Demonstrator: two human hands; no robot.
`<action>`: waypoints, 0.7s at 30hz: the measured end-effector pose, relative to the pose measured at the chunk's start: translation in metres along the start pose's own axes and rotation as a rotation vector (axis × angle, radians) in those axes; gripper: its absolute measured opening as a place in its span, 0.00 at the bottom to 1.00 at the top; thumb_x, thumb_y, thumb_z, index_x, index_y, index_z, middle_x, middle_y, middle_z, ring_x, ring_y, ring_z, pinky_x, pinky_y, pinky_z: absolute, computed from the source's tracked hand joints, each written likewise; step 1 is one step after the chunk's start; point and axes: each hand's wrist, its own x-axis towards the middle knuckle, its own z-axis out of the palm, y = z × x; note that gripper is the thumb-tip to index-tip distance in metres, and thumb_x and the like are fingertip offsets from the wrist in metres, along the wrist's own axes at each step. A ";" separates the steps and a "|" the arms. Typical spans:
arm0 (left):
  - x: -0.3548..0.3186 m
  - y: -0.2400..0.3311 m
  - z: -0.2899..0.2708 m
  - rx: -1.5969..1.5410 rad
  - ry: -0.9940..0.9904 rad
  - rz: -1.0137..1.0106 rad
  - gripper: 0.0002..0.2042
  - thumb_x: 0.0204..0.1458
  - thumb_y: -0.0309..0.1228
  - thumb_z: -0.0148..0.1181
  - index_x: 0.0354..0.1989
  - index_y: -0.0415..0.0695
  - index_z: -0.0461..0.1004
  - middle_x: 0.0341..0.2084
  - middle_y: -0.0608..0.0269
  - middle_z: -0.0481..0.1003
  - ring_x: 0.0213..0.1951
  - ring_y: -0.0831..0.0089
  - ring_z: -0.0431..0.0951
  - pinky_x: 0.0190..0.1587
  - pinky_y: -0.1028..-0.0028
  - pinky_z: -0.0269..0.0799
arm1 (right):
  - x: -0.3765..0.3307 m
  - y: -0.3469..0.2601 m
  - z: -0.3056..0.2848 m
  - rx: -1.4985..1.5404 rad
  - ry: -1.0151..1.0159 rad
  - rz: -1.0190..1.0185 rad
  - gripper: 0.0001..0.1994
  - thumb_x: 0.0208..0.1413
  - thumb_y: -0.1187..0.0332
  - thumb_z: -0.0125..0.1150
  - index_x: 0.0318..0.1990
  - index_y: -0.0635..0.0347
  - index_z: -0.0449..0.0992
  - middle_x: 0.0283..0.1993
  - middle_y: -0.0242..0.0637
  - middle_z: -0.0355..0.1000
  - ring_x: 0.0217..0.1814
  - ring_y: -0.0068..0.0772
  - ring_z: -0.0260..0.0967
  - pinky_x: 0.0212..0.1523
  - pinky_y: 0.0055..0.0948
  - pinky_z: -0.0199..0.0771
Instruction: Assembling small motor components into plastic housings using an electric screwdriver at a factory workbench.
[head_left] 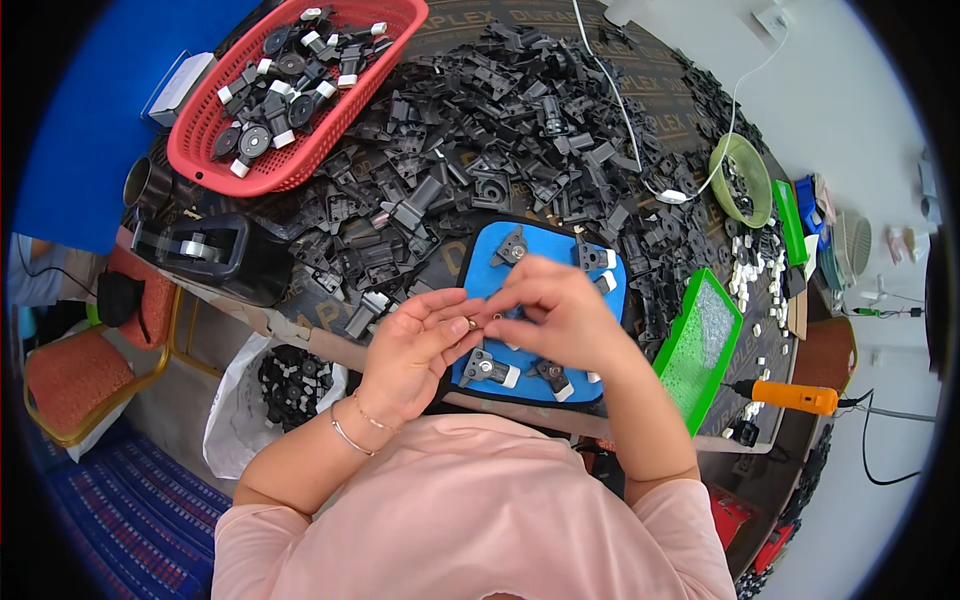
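Observation:
My left hand (pixel 408 345) is palm up, its thumb and fingers pinching a small brass-coloured metal piece (pixel 472 324), too small to tell its kind. Close against those fingertips, my right hand (pixel 570 318) has thumb and forefinger nearly together, with a tiny ring-like piece (pixel 497 317) at their tips. Both hands are above a blue mat (pixel 480 262) with a black border. On the mat lie several black plastic parts with white ends, among them one at the far side (pixel 511 246) and two at the near edge, left (pixel 486 369) and right (pixel 552 377). My right hand covers the mat's middle.
Loose black plastic parts (pixel 430 130) heap across the table. A red basket (pixel 300 165) of assembled parts stands far left, a tape dispenser (pixel 225 255) below it. To the right are a green tray (pixel 685 375), green bowl (pixel 748 205) and orange corded tool (pixel 795 397).

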 end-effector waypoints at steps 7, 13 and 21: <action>0.004 -0.010 0.004 0.028 -0.032 -0.036 0.14 0.56 0.20 0.54 0.51 0.37 0.68 0.46 0.53 0.75 0.48 0.68 0.76 0.53 0.69 0.74 | -0.019 0.007 0.008 0.009 0.073 0.024 0.08 0.44 0.74 0.69 0.34 0.56 0.82 0.29 0.29 0.68 0.24 0.20 0.61 0.25 0.20 0.62; 0.003 -0.018 0.011 0.100 -0.032 -0.054 0.14 0.56 0.19 0.54 0.52 0.36 0.67 0.44 0.53 0.75 0.47 0.68 0.76 0.53 0.69 0.74 | -0.029 0.010 0.009 0.061 0.067 0.135 0.06 0.46 0.71 0.67 0.34 0.57 0.81 0.29 0.29 0.68 0.23 0.20 0.60 0.24 0.21 0.61; 0.006 -0.030 0.019 0.385 0.007 0.048 0.17 0.53 0.17 0.56 0.53 0.32 0.68 0.49 0.53 0.73 0.48 0.72 0.75 0.50 0.77 0.72 | -0.041 0.011 0.021 -0.022 0.229 0.289 0.09 0.45 0.64 0.68 0.30 0.59 0.81 0.31 0.34 0.72 0.29 0.28 0.69 0.29 0.26 0.70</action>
